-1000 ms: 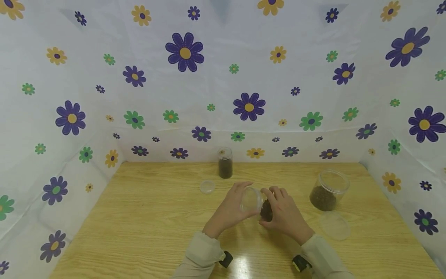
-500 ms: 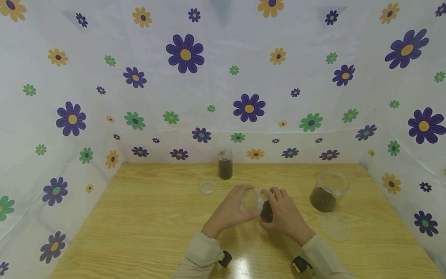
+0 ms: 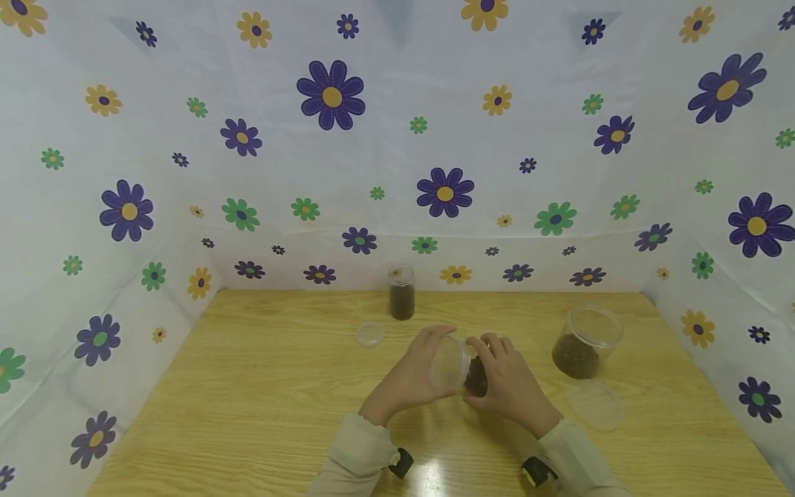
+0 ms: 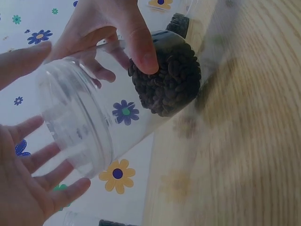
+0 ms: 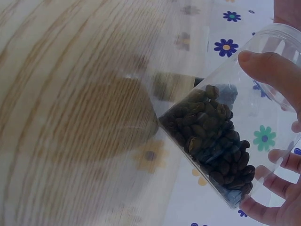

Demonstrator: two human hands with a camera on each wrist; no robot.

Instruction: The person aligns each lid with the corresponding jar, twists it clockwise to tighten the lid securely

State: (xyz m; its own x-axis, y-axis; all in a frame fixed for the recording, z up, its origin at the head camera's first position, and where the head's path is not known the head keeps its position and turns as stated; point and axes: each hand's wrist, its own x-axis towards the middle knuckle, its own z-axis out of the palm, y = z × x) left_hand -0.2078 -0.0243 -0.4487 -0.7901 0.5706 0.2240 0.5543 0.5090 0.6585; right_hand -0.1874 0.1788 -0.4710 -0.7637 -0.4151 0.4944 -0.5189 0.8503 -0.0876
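Two bare hands are meeting around a clear, cylindrical plastic jar (image 4: 127,132) that is leaning well over at the near middle of the pale wooden table (image 3: 248,386), its closed base low by the tabletop; whether that base is touching the wood, I cannot tell. Dark brown coffee beans (image 4: 169,84) are gathering in the base of this tilted jar. The right hand (image 3: 512,379) is gripping the tilted jar's body, thumb on one side and bent fingers on the other. The left hand (image 3: 413,369) is cupping the tilted jar's clear, round, ridged lid (image 4: 80,117) with thumb and fingers spread wide around it; how firmly it is holding, I cannot tell. Beyond the tilted jar and a little to its left, a tall, slim, clear jar with dark contents (image 3: 402,302) is standing upright, while a small, round, translucent disc (image 3: 370,335) is lying nearer, also left of the tilted jar. To the tilted jar's right, a wide, clear, round jar, partly filled with dark brown contents (image 3: 607,351), is standing, and a larger, flat, translucent disc (image 3: 596,405) is lying just in front of it. Behind the tilted jar, a white, flower-printed cloth (image 3: 373,152) is hanging.
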